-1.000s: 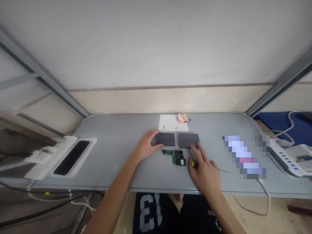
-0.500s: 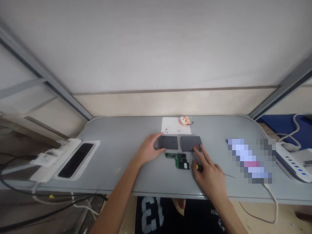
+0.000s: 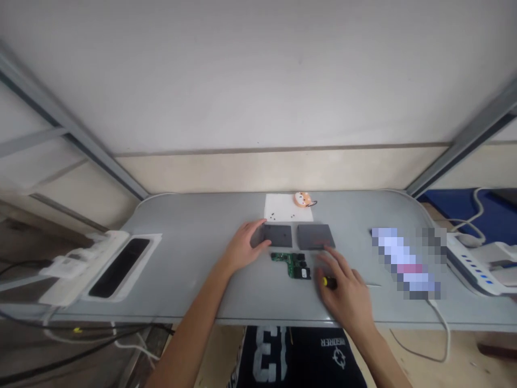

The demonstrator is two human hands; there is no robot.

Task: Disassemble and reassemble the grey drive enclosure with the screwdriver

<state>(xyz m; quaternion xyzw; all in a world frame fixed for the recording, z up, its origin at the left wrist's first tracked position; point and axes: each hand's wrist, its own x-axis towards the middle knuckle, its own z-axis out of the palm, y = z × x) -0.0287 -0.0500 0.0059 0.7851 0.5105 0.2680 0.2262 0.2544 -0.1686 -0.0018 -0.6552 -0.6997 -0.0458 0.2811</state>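
Observation:
My left hand (image 3: 246, 245) spans the left end of a flat dark grey panel (image 3: 279, 236), thumb at its near edge and fingers at the far one. Right of that panel lies a dark grey box-like case half (image 3: 315, 237). My right hand (image 3: 346, 291) has a screwdriver (image 3: 330, 282) tucked in its palm; the yellow-tipped dark handle sticks out by the thumb and the thin shaft points right. Its index fingertip is at the case half's near edge. Between my hands, a green circuit board (image 3: 297, 265) with black parts lies flat on the table.
White paper (image 3: 278, 205) behind the panels carries several tiny dark screws (image 3: 272, 215) and an orange-and-white animal-face case (image 3: 302, 199). A phone (image 3: 120, 268) and power strip (image 3: 84, 267) lie left; a pixelated device (image 3: 404, 264) and another power strip (image 3: 470, 267) stand right.
My right fingertips have drawn back from the case half's right front part to its near edge. My left hand keeps its place at the panel. The whole view has shifted slightly.

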